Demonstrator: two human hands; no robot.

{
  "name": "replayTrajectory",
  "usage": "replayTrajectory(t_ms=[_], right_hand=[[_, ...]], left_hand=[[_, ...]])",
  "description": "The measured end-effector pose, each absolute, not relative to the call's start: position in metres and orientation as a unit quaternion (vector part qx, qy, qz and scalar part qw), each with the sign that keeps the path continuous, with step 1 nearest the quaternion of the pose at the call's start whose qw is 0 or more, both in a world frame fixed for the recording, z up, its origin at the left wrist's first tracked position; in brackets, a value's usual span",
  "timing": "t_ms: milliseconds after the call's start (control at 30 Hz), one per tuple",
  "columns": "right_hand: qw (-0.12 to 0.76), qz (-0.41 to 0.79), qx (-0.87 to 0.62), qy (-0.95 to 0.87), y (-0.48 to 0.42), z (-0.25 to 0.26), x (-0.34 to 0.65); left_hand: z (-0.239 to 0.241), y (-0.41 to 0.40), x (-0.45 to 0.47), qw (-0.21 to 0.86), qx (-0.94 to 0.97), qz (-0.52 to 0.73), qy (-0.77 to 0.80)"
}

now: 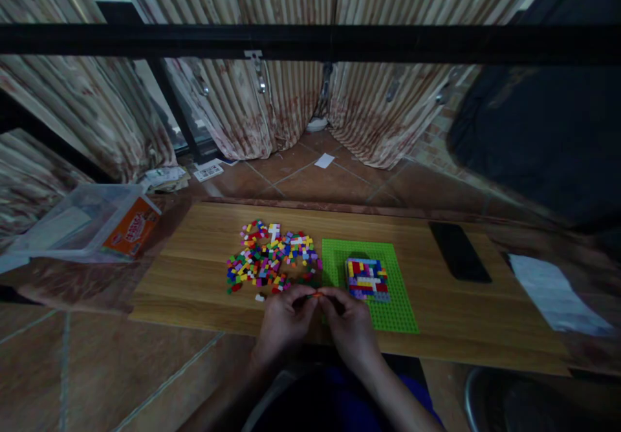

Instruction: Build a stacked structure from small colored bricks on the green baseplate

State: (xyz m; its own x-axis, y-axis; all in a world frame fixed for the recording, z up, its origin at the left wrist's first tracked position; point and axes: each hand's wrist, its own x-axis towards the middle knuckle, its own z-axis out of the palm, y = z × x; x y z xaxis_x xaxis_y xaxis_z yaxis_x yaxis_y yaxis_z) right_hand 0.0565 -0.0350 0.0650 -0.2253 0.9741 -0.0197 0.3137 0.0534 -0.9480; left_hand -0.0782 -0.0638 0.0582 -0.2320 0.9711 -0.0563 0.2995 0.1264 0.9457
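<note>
My left hand (285,319) and my right hand (350,325) meet at the near edge of the wooden board (194,277), fingertips pinched together on a small orange brick (317,295). Just beyond them lies a heap of several small coloured bricks (272,257). To the right a green baseplate (392,315) lies flat, carrying a multicoloured block of stacked bricks (367,278). A single white brick (260,297) lies loose near my left hand.
A black phone (459,251) lies on the board's right part. A white paper (557,293) sits off the right end. A clear plastic box (82,222) with an orange label stands at the left. Curtains and a black bar fill the background.
</note>
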Motion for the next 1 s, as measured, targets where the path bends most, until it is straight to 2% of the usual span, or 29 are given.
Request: replayTrajectory(t_ms=[133, 433, 767, 1000], right_hand=[[0.37, 0.405, -0.52, -0.655, -0.03, 0.059, 0.055], [0.334, 0.335, -0.512, -0.717, -0.006, 0.04, 0.039], [0.345, 0.467, -0.483, -0.655, -0.01, 0.052, 0.042], [0.356, 0.344, -0.523, -0.694, -0.018, 0.052, 0.037]], left_hand=[[0.049, -0.058, -0.076, 0.371, 0.473, 0.452, 0.659], [0.041, -0.043, -0.091, 0.461, 0.357, 0.503, 0.638], [0.051, -0.046, -0.086, 0.45, 0.395, 0.511, 0.617], [0.047, -0.049, -0.077, 0.409, 0.377, 0.516, 0.652]])
